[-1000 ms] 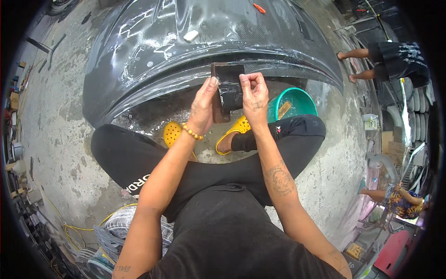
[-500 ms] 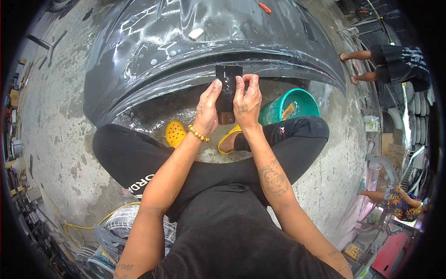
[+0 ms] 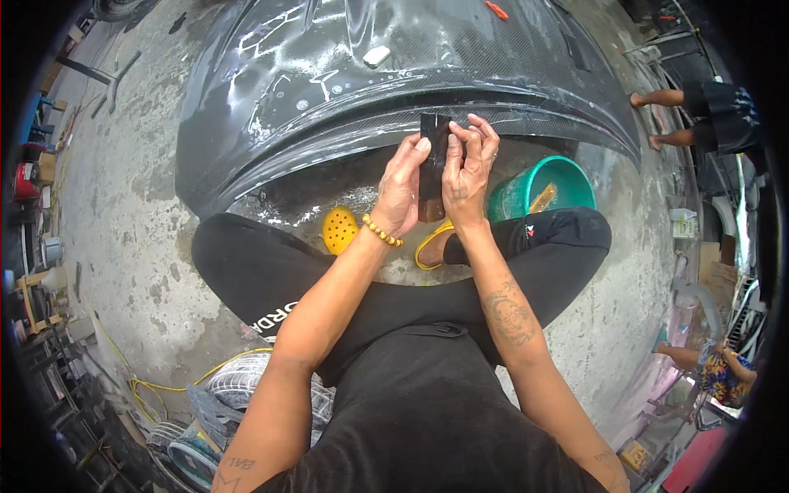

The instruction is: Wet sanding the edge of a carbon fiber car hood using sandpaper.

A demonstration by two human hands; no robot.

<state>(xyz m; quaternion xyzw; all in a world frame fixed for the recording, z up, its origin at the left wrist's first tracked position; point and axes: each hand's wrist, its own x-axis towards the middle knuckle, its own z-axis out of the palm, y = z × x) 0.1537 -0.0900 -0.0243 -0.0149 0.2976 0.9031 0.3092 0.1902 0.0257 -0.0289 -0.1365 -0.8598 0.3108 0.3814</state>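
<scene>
A dark strip of wet-looking sandpaper (image 3: 433, 160) stands upright between my hands, in front of the hood's near edge. Its lower end shows a brown, block-like part (image 3: 430, 211); I cannot tell whether that is a separate piece. My left hand (image 3: 400, 177), with a bead bracelet at the wrist, pinches the strip's left edge between thumb and fingers. On the other edge, my right hand (image 3: 466, 172) grips with thumb and bent fingertips. Beyond them lies a glossy, wet carbon-fibre car hood (image 3: 345, 115), bearing a small white block (image 3: 377, 56).
A teal bucket (image 3: 503, 193) with a yellowish piece inside stands right of my hands. Yellow clogs (image 3: 340, 230) are below the hood edge. An orange-red item (image 3: 496, 10) rests on the hood. Wrapped tires (image 3: 238, 380) sit behind at left. Two people (image 3: 719, 115) are at right.
The whole scene has shifted rightward in view. The sandpaper strip now looks narrower, turned or folded between my hands. My right fingers have lifted and curled more over its top.
</scene>
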